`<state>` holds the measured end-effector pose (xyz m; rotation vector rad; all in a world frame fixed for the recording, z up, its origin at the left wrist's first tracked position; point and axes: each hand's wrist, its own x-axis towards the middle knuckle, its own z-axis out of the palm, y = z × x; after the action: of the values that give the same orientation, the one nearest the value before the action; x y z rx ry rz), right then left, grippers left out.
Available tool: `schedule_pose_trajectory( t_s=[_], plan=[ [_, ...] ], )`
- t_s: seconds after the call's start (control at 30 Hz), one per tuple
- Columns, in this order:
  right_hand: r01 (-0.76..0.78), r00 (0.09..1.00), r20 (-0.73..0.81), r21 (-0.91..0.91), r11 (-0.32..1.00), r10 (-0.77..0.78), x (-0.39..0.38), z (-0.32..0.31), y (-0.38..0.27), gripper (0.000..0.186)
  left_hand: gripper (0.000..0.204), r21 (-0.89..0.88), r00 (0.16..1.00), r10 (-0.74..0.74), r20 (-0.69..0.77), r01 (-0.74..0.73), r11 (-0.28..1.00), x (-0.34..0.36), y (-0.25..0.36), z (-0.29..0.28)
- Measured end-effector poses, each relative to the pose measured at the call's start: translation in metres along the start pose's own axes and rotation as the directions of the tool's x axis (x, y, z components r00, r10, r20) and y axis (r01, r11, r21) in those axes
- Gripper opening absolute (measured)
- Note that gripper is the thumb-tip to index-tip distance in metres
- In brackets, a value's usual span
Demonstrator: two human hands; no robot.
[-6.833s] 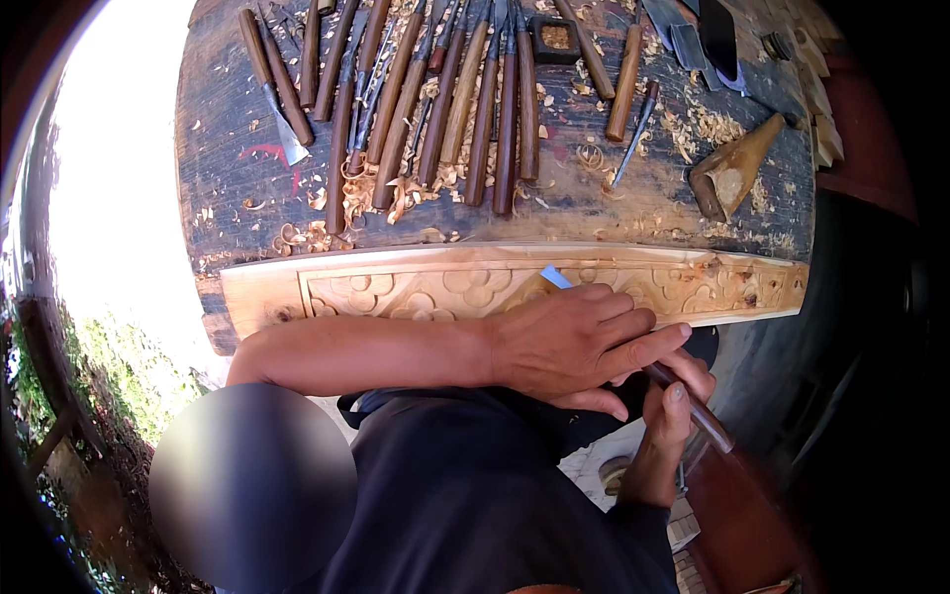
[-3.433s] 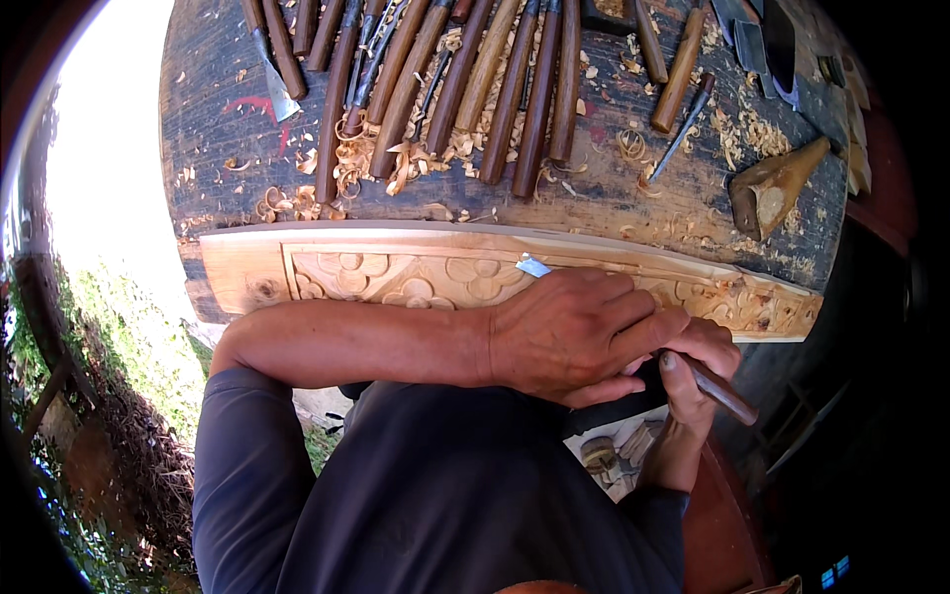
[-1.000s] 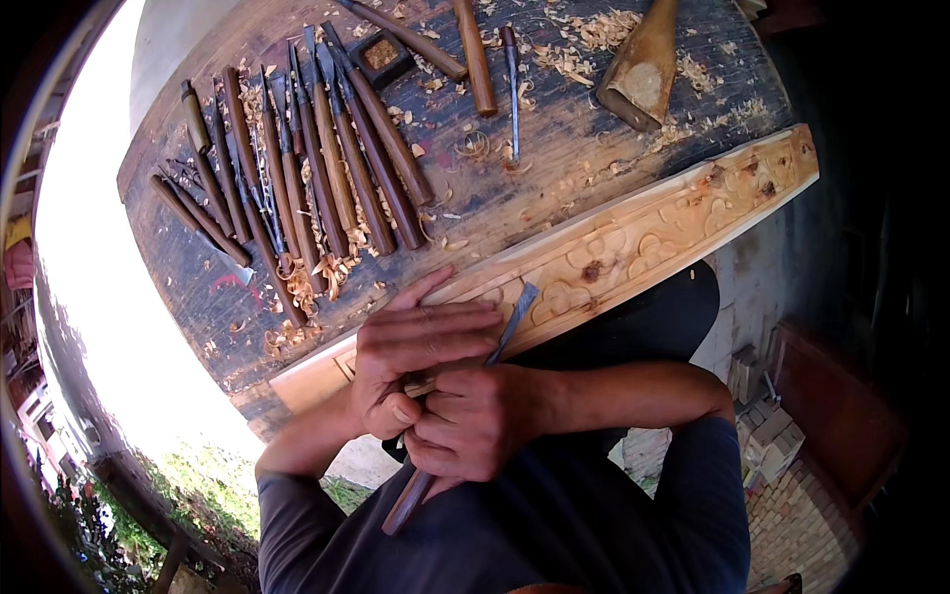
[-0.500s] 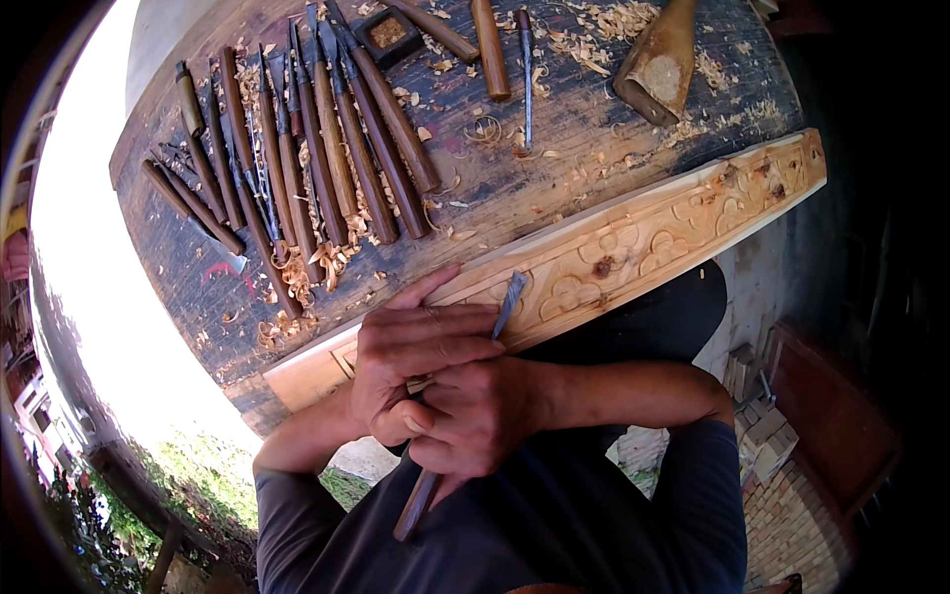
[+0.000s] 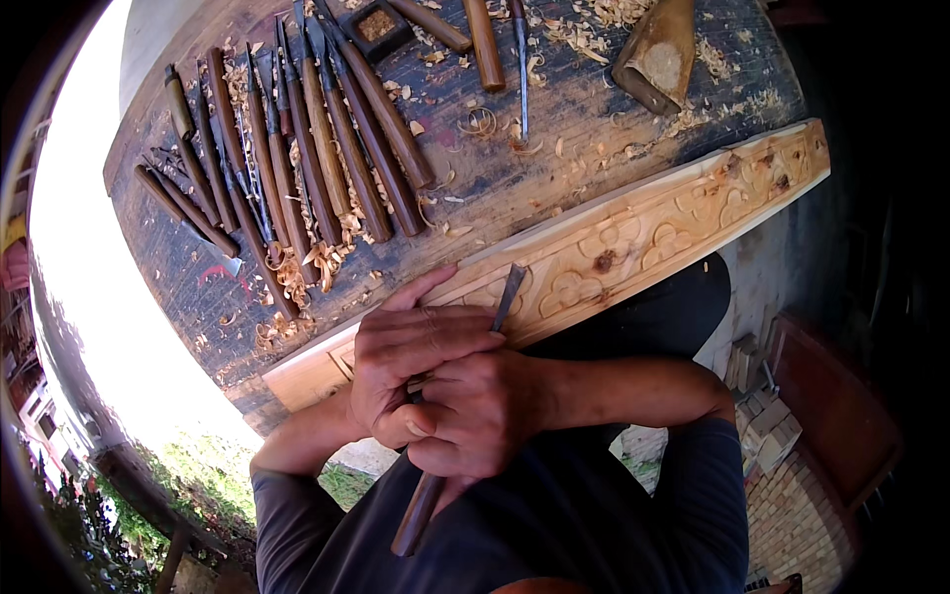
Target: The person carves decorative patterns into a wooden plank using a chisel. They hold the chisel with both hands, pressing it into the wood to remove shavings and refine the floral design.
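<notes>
A wood-carving chisel [image 5: 509, 297] slants through both of my hands, its metal blade pointing up and away over the carved wooden board [image 5: 673, 223]. My right hand [image 5: 483, 411] is closed around the handle, whose brown end sticks out below it toward my shirt. Laid over the upper part of the tool, my left hand [image 5: 401, 351] has its fingers pressed together against the shank; one finger stretches onto the board. Raised flower and leaf shapes cover the board's face. Whether the blade tip touches the wood I cannot tell.
Several chisels and gouges [image 5: 327, 148] lie side by side on the worn table [image 5: 475, 208], among curled shavings. A wooden mallet [image 5: 655, 59], a small dark square box [image 5: 378, 30] and a thin chisel [image 5: 522, 74] lie farther back. My knee [image 5: 683, 302] is under the board.
The chisel has tilted slightly, its blade turned to a darker face and its handle end a little lower. Both hands keep their hold, almost in place. The table appears slightly higher in view.
</notes>
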<state>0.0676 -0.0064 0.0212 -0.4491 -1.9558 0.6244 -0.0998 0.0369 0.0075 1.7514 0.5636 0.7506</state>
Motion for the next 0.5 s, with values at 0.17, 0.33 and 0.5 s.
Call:
schedule_pose_trajectory(
  t_s=[0.17, 0.33, 0.5],
  plan=[
    [0.016, 0.999, -0.041, 0.006, 1.0, -0.016, -0.0016, 0.0063, 0.0024, 0.066, 0.096, -0.045, 1.0, 0.011, -0.003, -0.011, 0.999, -0.0036, -0.0048, -0.0005],
    [0.02, 1.0, 0.004, 0.005, 1.0, -0.02, -0.0054, 0.006, 0.0036, 0.063, 0.087, -0.054, 1.0, -0.012, 0.02, 0.014, 0.998, -0.0021, -0.0013, -0.0028],
    [0.047, 0.999, 0.006, 0.011, 0.999, -0.047, -0.0052, 0.0043, 0.0077, 0.062, 0.077, -0.051, 0.999, -0.018, 0.046, 0.021, 0.998, -0.001, -0.0008, -0.0047]
  ],
)
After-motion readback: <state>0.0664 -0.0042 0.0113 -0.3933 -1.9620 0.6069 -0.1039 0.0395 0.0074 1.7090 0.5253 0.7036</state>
